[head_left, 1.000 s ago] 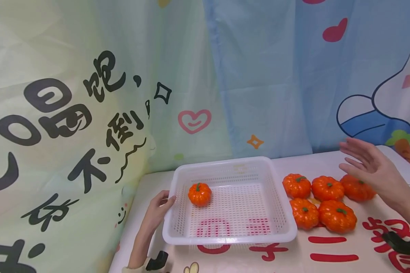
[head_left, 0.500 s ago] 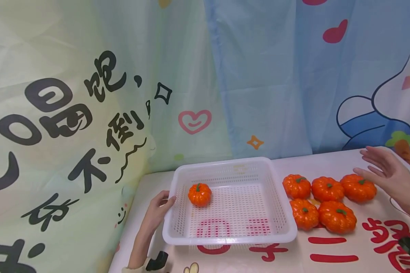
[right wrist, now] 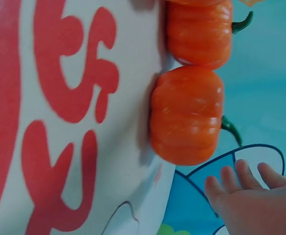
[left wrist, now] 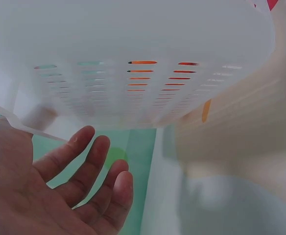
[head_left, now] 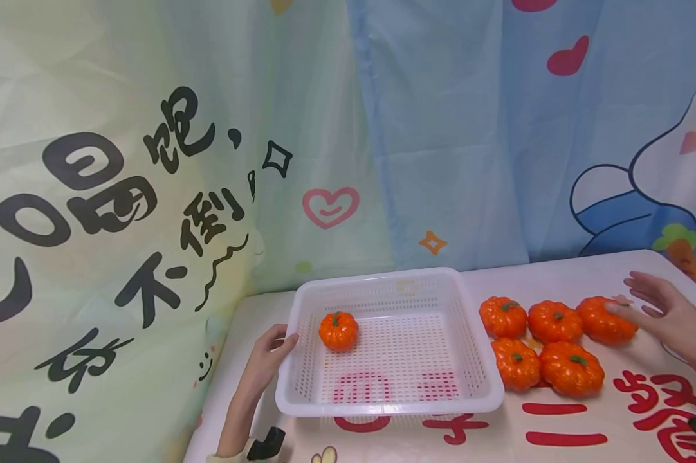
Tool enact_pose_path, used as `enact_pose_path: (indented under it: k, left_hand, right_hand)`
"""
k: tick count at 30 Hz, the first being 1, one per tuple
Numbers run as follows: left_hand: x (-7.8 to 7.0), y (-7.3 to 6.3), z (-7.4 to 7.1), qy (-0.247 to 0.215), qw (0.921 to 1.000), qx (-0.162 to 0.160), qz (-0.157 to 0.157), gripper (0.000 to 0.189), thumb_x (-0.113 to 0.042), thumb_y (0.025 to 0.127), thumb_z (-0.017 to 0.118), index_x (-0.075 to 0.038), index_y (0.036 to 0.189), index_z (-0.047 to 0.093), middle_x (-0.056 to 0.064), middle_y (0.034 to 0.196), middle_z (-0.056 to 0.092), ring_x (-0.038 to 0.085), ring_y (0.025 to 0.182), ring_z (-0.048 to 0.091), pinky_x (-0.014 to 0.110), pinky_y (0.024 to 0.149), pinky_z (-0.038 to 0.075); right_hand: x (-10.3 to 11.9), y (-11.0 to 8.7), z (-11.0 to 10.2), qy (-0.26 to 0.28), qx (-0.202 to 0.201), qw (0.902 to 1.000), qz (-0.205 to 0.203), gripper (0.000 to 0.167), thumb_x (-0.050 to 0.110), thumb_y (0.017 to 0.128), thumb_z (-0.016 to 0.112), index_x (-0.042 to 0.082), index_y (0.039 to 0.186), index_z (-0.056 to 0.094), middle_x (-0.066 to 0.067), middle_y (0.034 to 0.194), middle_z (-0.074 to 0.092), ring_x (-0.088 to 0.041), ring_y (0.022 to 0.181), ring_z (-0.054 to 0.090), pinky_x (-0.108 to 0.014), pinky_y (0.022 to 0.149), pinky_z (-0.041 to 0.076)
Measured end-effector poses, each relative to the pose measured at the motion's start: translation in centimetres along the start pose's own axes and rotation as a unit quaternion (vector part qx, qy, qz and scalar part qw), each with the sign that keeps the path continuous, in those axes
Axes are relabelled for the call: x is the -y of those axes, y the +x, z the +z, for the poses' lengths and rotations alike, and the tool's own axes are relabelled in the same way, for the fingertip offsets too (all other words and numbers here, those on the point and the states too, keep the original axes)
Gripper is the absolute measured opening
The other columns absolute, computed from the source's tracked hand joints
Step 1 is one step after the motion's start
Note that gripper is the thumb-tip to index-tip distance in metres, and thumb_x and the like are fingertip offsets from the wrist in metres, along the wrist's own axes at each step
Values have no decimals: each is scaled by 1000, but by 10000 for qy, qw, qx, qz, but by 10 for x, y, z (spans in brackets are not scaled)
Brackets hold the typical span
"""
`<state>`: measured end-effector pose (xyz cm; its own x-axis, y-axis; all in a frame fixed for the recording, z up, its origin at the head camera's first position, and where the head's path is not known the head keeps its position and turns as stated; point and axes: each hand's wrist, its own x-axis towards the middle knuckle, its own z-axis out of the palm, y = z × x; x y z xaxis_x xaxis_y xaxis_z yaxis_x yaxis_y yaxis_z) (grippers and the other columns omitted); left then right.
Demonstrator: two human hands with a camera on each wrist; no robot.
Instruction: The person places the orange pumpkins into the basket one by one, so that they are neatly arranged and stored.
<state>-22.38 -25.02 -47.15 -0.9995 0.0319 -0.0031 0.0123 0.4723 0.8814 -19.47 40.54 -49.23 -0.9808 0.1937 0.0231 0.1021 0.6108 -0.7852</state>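
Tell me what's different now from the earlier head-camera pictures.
The right hand has moved right and lower in the head view, and its thumb now overlaps the right edge of the rightmost pumpkin. Nothing was visibly picked up or let go. Unchanged: the left hand at the left rim of the white basket, the small pumpkin inside, and the five outside.

Just above the left hand slants a white slotted plastic basket, orange showing through its slots, with green cloth beyond.
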Motion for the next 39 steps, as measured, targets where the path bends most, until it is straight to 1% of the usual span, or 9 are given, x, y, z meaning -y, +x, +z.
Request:
enact_pose_path:
  k: [7,11,13,16,20,25,29,31,39]
  left_hand:
    - [1,0,1,27,10000,-35,-24,32,-28,98,65,-9,124,64,11,121,66,23,105,61,36,81,59]
    - [0,0,2,88,9999,-106,-69,31,-26,99,63,-8,125,64,12,122,66,25,106,61,38,82,59]
    - [-5,-2,2,106,9998,-122,-96,30,-24,100,62,-7,125,63,13,122,66,26,107,61,39,83,59]
    - [-18,-8,1,69,9999,-85,-132,28,-20,100,61,-4,124,64,15,120,66,28,106,61,39,84,59]
    - [-33,-16,-2,75,9999,-30,-72,28,-18,100,62,-1,122,63,17,119,66,29,105,62,38,83,59]
    - [-36,-19,-2,77,10000,-39,17,29,-19,100,62,0,122,63,18,120,66,28,105,62,39,83,59]
    - [-37,-19,-2,18,9999,-38,-96,28,-18,100,62,-2,122,64,16,119,66,28,105,62,38,84,58]
    - [-37,-19,-2,1,9999,-33,-110,28,-19,100,62,-2,122,64,16,119,66,29,105,62,37,84,58]
    - [-39,-20,-1,-57,9999,-8,-109,30,-19,100,61,-1,124,63,18,119,66,33,107,62,37,84,58]
  right_hand:
    - [-15,1,1,-301,372,9987,158,94,38,101,56,-9,154,-5,-46,153,3,-69,132,16,-79,90,36]
    - [-22,2,5,-424,487,9977,200,97,41,101,57,-12,153,-5,-48,150,7,-68,130,18,-76,91,38]
    - [-26,2,6,-437,570,9971,231,98,43,101,56,-13,152,-6,-49,149,7,-68,130,17,-78,92,37]
    - [-29,3,10,-513,657,9960,328,100,47,100,55,-13,152,-6,-48,148,7,-67,130,16,-78,93,37]
    - [-31,2,12,-660,712,9945,403,103,50,98,57,-14,152,-4,-48,147,9,-64,126,20,-75,93,41]
    - [-30,0,11,-755,846,9929,372,105,50,98,59,-16,150,-5,-50,145,9,-65,124,20,-71,91,46]
    - [-31,1,11,-783,895,9922,383,108,50,97,60,-17,149,-7,-50,145,8,-65,125,20,-67,88,51]
    - [-32,1,12,-820,889,9919,377,109,50,97,60,-17,149,-7,-50,145,9,-65,124,21,-68,89,51]
    - [-35,2,14,-845,1005,9908,337,113,51,96,61,-18,148,-11,-51,144,6,-66,125,18,-74,95,38]
